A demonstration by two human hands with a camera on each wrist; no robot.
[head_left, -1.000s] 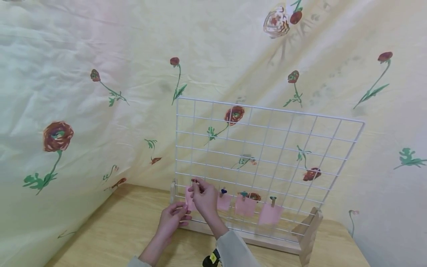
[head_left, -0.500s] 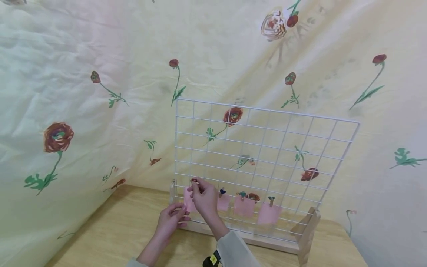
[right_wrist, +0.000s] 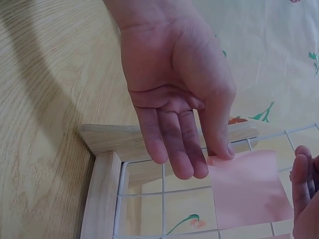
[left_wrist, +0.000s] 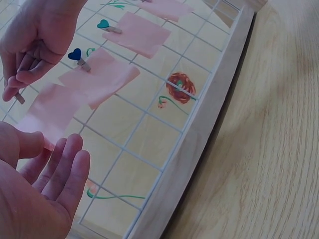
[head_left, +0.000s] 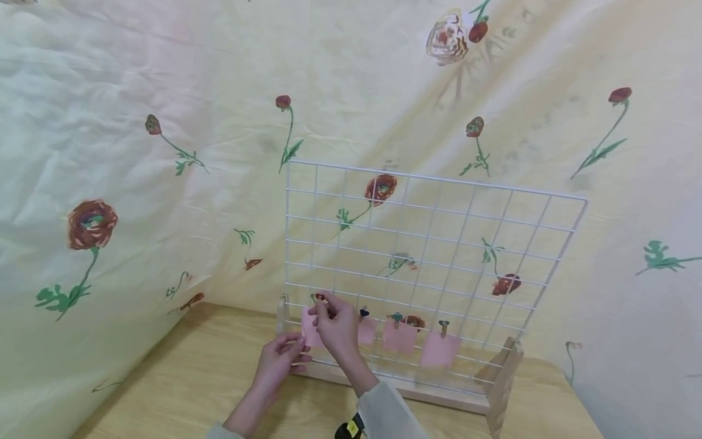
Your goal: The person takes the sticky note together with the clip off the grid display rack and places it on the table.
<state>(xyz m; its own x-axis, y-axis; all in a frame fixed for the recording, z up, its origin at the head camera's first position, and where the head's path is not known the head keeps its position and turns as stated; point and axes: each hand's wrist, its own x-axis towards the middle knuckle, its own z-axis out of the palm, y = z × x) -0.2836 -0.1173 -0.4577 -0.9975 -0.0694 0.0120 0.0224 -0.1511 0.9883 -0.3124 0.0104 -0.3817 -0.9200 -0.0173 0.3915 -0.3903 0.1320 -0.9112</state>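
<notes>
Left hand: thumb and index finger pinching the lower left corner of the leftmost pink paper square; remaining fingers loosely extended, slightly bent.

Right hand: fingertips pinching a small wooden clip by the top edge of the same square; other fingers curled in toward the palm. Cannot tell whether clipped to the paper, fingers being in the way.

Leftmost square: in front of the lower left part of a white wire grid, between both hands, lying almost flat against the wires.

To its right, in a row along the grid's lower part: second pink square, tilted, under a clip with dark blue heart; third pink square, under a clip with teal heart; fourth pink square, under a green-topped clip.

Grid support: pale wooden base bar with upright wooden end piece at right, on a wood-grain tabletop.

Beside the right light grey sleeve: black object with yellow patch, partly cut off.

Behind and at left: cream cloth, printed with red flowers and green stems.
</notes>
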